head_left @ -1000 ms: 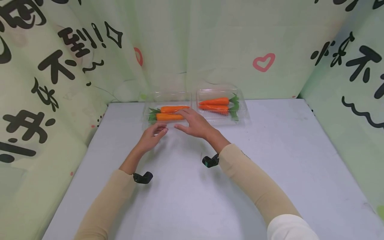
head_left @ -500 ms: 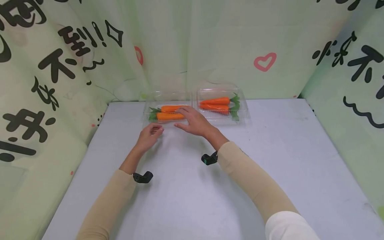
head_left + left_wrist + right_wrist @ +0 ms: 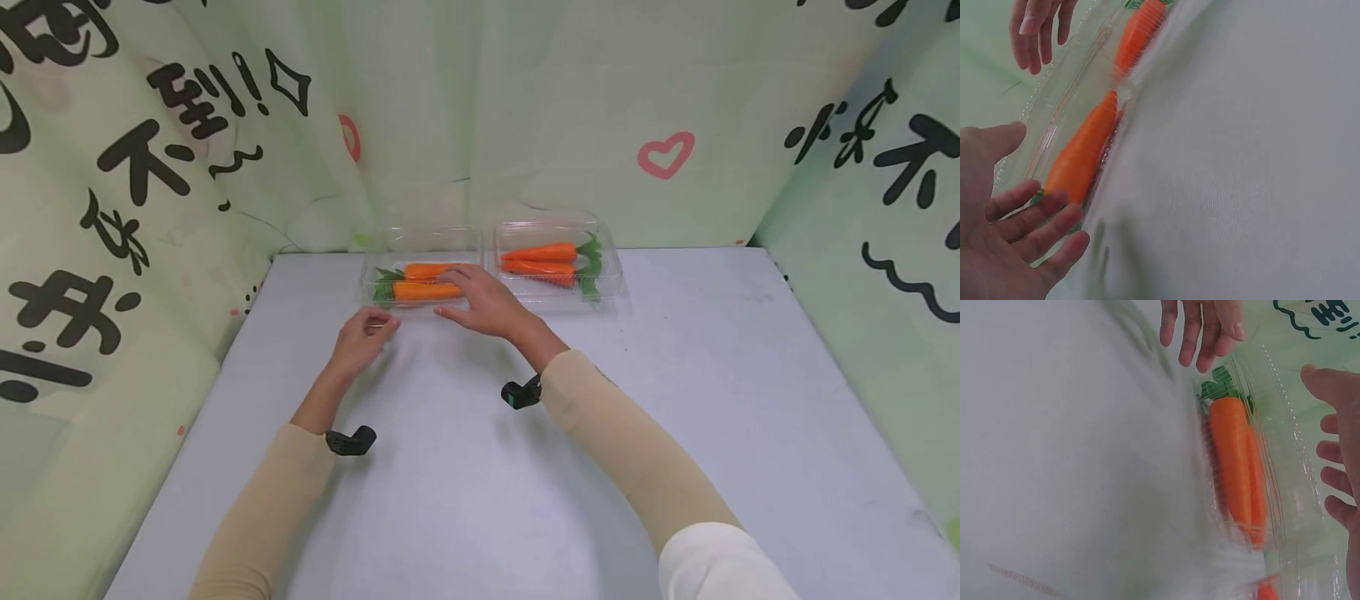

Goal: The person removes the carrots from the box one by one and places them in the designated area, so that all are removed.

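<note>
Orange carrots (image 3: 426,291) lie side by side in a clear plastic box (image 3: 431,242) at the back of the table, their green tops pointing left. Left hand (image 3: 363,337) is just in front of the box's near left corner, fingers apart and gently bent, palm turned inward, with nothing in its grasp. Right hand (image 3: 487,304) reaches over the box's right end, fingers extended and thumb well away from them; it grips nothing, though whether a fingertip touches the plastic I cannot tell. Close beside on the right sits a second clear box (image 3: 543,292) with more carrots (image 3: 538,268), their leaves pointing right. Tan sleeves (image 3: 637,450) cover both forearms, and a small black camera (image 3: 351,441) shows at each wrist. Beneath is a white table (image 3: 450,483); behind and around it hangs a pale green curtain (image 3: 562,100) with black writing (image 3: 138,179) and a red heart (image 3: 663,172).
</note>
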`<state>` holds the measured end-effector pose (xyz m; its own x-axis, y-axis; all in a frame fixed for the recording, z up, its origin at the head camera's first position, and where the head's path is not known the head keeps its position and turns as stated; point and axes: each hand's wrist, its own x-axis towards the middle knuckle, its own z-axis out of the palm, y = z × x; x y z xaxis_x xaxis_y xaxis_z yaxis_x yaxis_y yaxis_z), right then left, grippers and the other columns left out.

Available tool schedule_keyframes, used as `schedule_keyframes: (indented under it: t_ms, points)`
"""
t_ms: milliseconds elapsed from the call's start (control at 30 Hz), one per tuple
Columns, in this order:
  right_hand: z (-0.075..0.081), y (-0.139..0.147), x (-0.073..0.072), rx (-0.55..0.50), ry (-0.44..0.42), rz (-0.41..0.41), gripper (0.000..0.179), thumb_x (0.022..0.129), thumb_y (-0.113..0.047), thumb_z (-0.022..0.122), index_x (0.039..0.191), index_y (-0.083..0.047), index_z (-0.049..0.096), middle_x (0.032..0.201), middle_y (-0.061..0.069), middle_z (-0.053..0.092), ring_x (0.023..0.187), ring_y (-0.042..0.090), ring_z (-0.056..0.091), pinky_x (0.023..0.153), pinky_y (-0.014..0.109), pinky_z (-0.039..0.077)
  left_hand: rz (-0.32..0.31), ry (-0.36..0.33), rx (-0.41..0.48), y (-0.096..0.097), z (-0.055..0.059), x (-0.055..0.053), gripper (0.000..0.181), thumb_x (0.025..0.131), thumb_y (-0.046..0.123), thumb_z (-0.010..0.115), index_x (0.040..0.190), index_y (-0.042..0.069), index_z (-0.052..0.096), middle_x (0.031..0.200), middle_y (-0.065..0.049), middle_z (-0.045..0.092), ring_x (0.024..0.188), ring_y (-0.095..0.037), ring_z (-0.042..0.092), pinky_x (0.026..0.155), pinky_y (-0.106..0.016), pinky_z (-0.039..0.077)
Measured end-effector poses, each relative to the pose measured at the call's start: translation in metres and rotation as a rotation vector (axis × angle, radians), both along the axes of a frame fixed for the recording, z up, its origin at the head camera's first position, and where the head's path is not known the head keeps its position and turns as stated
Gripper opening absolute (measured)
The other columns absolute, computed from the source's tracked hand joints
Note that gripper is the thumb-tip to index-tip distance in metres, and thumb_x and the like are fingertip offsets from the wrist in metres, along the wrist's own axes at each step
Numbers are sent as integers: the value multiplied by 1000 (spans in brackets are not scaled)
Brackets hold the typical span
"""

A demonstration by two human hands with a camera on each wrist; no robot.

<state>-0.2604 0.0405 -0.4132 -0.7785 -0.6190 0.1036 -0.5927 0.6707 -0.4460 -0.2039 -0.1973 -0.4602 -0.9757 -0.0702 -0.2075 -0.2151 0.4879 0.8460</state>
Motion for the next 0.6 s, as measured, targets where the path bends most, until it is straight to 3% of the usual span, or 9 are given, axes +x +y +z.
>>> schedule_keyframes:
  t_ms: [267, 600]
  points:
    - [1, -2, -3, 15, -13, -1, 58, 92, -46, 61, 140, -17, 49, 150, 4, 43, 141, 24, 35, 117, 46, 33, -13, -9, -14, -14, 1, -1, 67, 85, 49, 69, 134, 7, 48, 131, -12, 58, 123, -28, 56, 101, -42, 50]
    - [1, -5, -8, 38, 3, 8, 62, 91, -48, 61, 143, -17, 47, 153, 5, 39, 142, 24, 33, 117, 44, 33, 5, -142, -25, -26, 9, -5, 83, 84, 45, 72, 147, 9, 33, 142, -10, 51, 131, -29, 50, 106, -46, 46]
